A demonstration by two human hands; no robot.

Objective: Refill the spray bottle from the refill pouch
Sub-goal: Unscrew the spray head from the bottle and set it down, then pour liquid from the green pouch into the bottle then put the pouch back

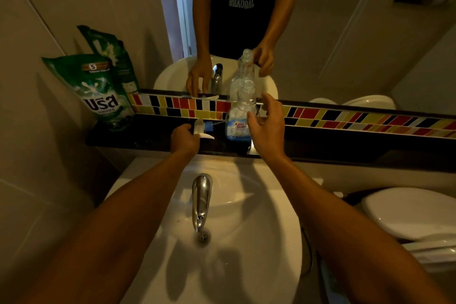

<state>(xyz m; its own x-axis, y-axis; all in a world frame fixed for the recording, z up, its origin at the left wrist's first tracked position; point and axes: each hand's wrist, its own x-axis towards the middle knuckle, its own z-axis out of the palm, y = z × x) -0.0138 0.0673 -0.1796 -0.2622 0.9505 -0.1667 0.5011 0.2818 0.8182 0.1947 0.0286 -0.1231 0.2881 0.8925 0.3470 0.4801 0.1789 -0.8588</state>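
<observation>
A clear spray bottle [240,116] with a blue and white label stands uncapped on the dark shelf [153,140] behind the sink. It holds a little dark blue liquid at the bottom. Its white and blue spray head [202,128] lies on the shelf to the left of the bottle, dip tube pointing right. My left hand [184,139] rests on the shelf with its fingers closed on the spray head. Just right of the bottle, my right hand [267,126] is open with fingers spread, not gripping it. A green refill pouch [98,91] leans upright in the shelf's left corner.
A mirror [320,32] above a coloured tile strip [345,118] reflects the person, the bottle and the pouch. Below the shelf is a white sink [259,242] with a chrome tap [201,200]. A white toilet lid [409,212] sits at the right.
</observation>
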